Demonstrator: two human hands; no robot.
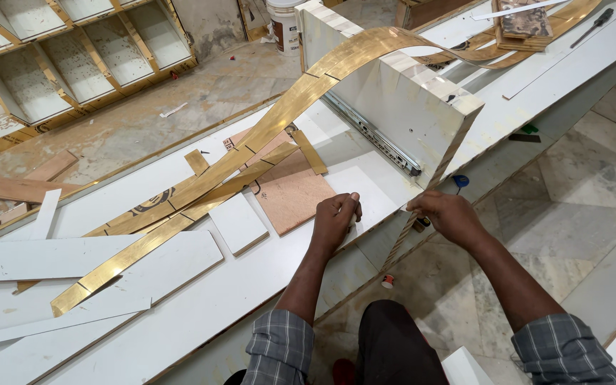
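Observation:
A white upright drawer panel (386, 107) stands on the white board (201, 299) in front of me. A thin patterned edge strip (396, 249) runs along the panel's top edge, down its near corner and hangs toward the floor. My right hand (450, 216) pinches this strip just below the panel's near corner. To the left of that corner, my left hand (336, 217) rests on the board with its fingers curled. Anything inside it is hidden. A long gold band (251, 142) arches over the panel and lies across the board to the left.
A brown plywood square (294, 196) and a small white offcut (237, 223) lie by my left hand. A metal drawer slide (372, 132) is fixed to the panel. Behind are a shelf unit (73, 57), a white bucket (283, 25) and a screwdriver (593, 27).

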